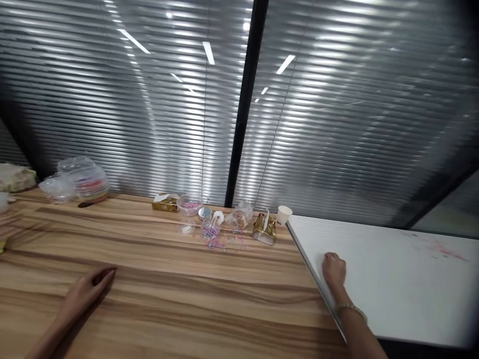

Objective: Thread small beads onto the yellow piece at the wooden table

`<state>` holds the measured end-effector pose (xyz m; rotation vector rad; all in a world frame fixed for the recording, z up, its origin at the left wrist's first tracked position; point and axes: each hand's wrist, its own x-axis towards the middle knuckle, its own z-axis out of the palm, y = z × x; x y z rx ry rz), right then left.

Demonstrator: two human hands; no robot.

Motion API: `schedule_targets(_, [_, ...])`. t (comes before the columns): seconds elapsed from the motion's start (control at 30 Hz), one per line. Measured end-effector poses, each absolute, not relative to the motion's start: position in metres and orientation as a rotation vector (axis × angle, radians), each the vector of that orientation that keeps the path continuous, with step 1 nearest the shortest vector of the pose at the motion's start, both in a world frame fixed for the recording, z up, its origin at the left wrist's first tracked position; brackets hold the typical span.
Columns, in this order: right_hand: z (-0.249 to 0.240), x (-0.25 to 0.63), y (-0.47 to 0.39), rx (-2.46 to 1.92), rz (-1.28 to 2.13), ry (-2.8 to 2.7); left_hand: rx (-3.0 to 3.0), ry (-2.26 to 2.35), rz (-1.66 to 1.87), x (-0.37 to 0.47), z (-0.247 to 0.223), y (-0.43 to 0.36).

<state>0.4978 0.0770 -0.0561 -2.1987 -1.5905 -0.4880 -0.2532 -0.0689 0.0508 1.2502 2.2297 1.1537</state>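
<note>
My left hand [88,290] rests on its side on the wooden table [179,299] at the lower left. Its fingers and thumb come together at the tips, and whatever may be between them is too small to see. On the right, my right hand [334,269] is curled into a fist on the white tabletop [396,284], with a beaded bracelet [352,310] round the wrist. Nothing shows in this fist. Nearest to it is a paper cup [284,214] near the seam between the two surfaces.
Along the back edge are gold boxes [265,228], a tub of pink beads [190,205], a bag of beads [210,228], crumpled plastic [241,215] and loose beads. Stacked discs in plastic [90,182] stand back left. Blinds [168,99] rise behind.
</note>
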Motion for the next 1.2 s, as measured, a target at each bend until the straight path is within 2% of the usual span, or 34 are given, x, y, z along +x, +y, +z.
schedule_targets(0.1, [-0.048,0.485,0.065,-2.13,-0.465,-1.658,1.388,2.21,1.056,-0.254,0.052,-0.063])
schedule_targets(0.27, [-0.031,0.44,0.033,-1.864,-0.241,-1.569,1.418,2.196,1.037,-0.256,0.051,-0.06])
schedule_targets(0.47, [-0.006,0.309,-0.026,-1.262,0.237,-1.961,1.382,2.239,1.026,-0.257,0.052,-0.061])
schedule_targets(0.53, [0.004,0.259,-0.033,-1.113,0.335,-1.94,1.31,2.228,1.087,-0.247,0.048,-0.058])
schedule_targets(0.67, [0.019,0.175,-0.018,-1.013,0.565,-1.671,1.137,1.953,1.463,-0.182,0.034,-0.047])
schedule_targets(0.77, [0.014,0.131,0.002,-1.013,0.749,-1.452,1.127,1.623,1.443,-0.101,0.025,-0.034])
schedule_targets(0.87, [-0.002,0.108,0.012,-1.059,0.757,-1.323,1.261,1.379,1.354,-0.026,0.023,-0.026])
schedule_targets(0.97, [-0.018,0.104,0.01,-1.072,0.715,-1.283,1.333,1.241,1.387,0.014,0.025,-0.021])
schedule_targets(1.2, [-0.015,0.116,0.0,-1.0,0.744,-1.286,1.336,1.235,1.331,0.012,0.011,-0.008])
